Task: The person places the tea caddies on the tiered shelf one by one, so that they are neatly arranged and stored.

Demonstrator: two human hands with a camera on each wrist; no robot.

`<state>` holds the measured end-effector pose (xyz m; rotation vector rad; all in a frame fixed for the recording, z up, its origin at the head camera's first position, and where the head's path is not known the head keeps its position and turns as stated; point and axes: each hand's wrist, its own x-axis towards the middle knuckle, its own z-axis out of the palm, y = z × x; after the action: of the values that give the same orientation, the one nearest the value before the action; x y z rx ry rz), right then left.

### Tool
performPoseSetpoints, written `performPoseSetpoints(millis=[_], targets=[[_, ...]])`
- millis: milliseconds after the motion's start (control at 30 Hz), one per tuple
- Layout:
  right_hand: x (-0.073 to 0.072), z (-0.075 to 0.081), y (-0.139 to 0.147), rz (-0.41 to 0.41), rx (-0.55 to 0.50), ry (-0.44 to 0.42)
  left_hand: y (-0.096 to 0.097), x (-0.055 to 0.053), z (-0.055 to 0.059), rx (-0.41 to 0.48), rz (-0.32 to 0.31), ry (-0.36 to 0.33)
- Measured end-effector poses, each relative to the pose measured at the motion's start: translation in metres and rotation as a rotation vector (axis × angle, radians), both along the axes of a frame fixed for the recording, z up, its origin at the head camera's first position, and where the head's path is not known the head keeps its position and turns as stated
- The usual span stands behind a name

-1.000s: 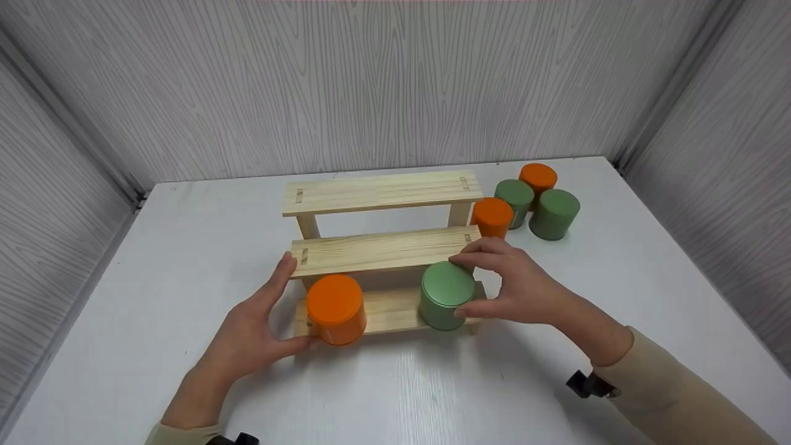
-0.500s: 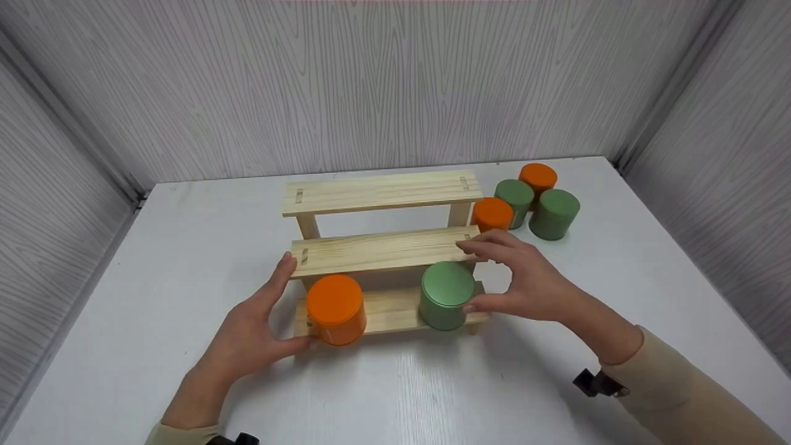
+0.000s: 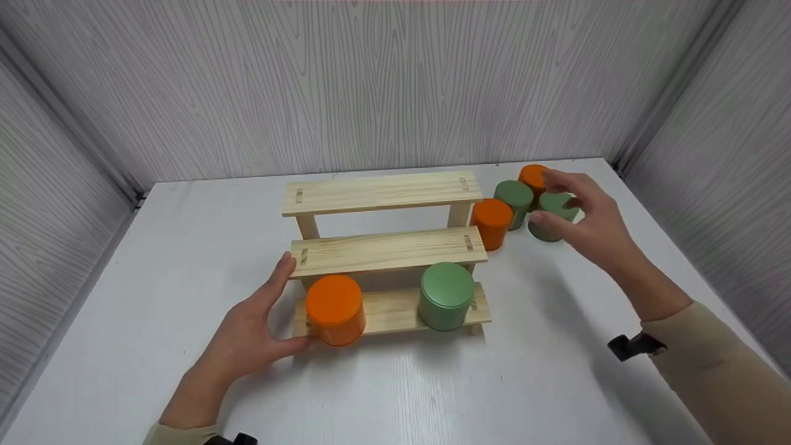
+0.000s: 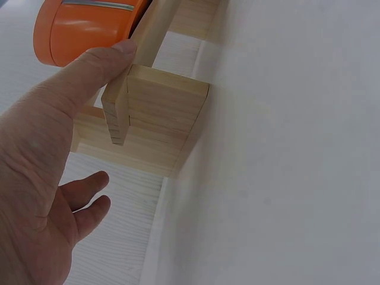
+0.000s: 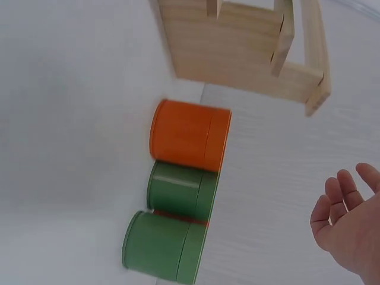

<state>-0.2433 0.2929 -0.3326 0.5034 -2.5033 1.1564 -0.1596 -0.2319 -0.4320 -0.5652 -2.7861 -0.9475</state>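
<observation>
A three-tier wooden rack (image 3: 383, 250) stands on the white table. On its lowest board sit an orange canister (image 3: 334, 303) at the left and a green canister (image 3: 446, 296) at the right, both upright with lids on. My left hand (image 3: 241, 340) rests against the rack's left end, thumb on the lowest board's front corner, fingertips beside the middle board. In the left wrist view its thumb (image 4: 89, 74) lies by the orange canister. My right hand (image 3: 596, 228) is spread and holds nothing, over another green canister (image 3: 547, 232) right of the rack, partly covering it.
Behind the rack's right end stand a near orange canister (image 3: 492, 222), a green canister (image 3: 513, 201) and a far orange canister (image 3: 531, 177), close together. Grey wood-grain panels (image 3: 395, 86) enclose the table at the back and sides.
My right hand has let go of the green canister on the lowest board and moved right and back to the grouped canisters. The left hand has stayed at the rack's left end.
</observation>
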Motion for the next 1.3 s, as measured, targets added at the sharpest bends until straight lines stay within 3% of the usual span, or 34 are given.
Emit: performPoseSetpoints(millis=[233,467,633,900,1067,1300], targets=[[-0.027,0.002,0.034,-0.140,-0.003,-0.108,0.000,0.000,0.000,0.006,-0.012,0.016],[-0.048,-0.003,0.054,-0.181,0.033,-0.204,0.000,-0.001,-0.001,-0.003,-0.006,0.001],[-0.061,-0.016,0.065,-0.193,0.058,-0.278,0.000,0.000,0.000,-0.002,-0.002,-0.017],[-0.069,-0.040,0.076,-0.194,0.077,-0.342,-0.001,0.000,-0.001,0.003,-0.007,0.003],[-0.070,-0.047,0.078,-0.200,0.068,-0.373,-0.001,0.001,-0.001,0.009,-0.020,0.031],[-0.071,-0.055,0.079,-0.208,0.062,-0.382,0.000,0.000,0.000,-0.003,-0.012,0.012]])
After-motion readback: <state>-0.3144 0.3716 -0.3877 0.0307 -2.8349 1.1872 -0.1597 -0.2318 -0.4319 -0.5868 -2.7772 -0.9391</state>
